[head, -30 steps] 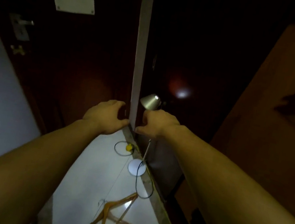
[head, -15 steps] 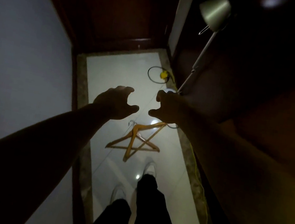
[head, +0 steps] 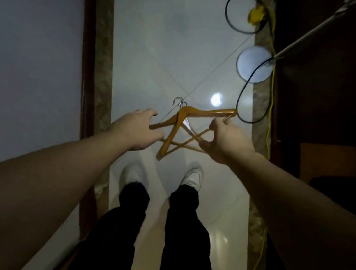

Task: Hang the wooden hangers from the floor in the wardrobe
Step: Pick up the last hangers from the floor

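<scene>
Pale wall (head: 23,60) far left, w/ dark skirting (head: 87,47). L hand (head: 136,128) was spread, fingers fairly straight, gripping nothing, tips over the left end of the wooden hangers (head: 182,123); touching or not, couldn't tell. The hangers, two crossed, lay on the white tile floor (head: 165,37) just ahead of the white shoes (head: 193,178), metal hooks pointing away. R hand (head: 226,141) was half open, thumb & fingers apart in a loose claw at the hangers' right side, nothing clamped; contact unclear. Further right: round lamp base (head: 255,64), black cable (head: 243,91) looping by a hanger tip, yellow cord (head: 271,99) along the floor edge.
</scene>
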Available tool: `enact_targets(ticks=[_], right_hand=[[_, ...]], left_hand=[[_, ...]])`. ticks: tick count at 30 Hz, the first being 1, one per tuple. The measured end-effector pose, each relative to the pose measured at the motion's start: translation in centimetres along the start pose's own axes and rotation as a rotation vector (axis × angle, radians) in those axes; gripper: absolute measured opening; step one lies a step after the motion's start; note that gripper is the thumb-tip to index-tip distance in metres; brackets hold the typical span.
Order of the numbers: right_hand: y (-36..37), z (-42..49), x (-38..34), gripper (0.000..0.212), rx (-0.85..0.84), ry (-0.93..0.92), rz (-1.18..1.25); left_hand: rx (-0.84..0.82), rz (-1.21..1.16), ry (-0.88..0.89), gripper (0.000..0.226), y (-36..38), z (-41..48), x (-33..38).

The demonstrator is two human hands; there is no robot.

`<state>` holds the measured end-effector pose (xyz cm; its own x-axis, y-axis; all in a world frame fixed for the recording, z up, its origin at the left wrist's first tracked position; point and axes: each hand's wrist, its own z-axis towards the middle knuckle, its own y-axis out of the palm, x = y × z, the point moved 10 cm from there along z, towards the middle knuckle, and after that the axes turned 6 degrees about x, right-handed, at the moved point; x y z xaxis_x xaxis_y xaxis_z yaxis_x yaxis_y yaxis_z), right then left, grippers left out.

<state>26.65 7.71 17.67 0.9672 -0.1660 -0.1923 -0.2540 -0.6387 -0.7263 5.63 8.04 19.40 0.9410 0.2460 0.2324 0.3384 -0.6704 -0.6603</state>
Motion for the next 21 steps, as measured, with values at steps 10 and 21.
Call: enact_targets(ticks=[10, 21], right_hand=[[17.7, 18.4, 3.5, 0.060, 0.028, 0.138, 0.033], [28.1, 37.9, 3.8, 0.072, 0.067, -0.045, -0.168]], left_hand=[[-0.120, -0.049, -0.069, 0.070, 14.9, 19.0, -8.9], [-0.121, -0.082, 0.009, 0.101, 28.8, 36.8, -10.9]])
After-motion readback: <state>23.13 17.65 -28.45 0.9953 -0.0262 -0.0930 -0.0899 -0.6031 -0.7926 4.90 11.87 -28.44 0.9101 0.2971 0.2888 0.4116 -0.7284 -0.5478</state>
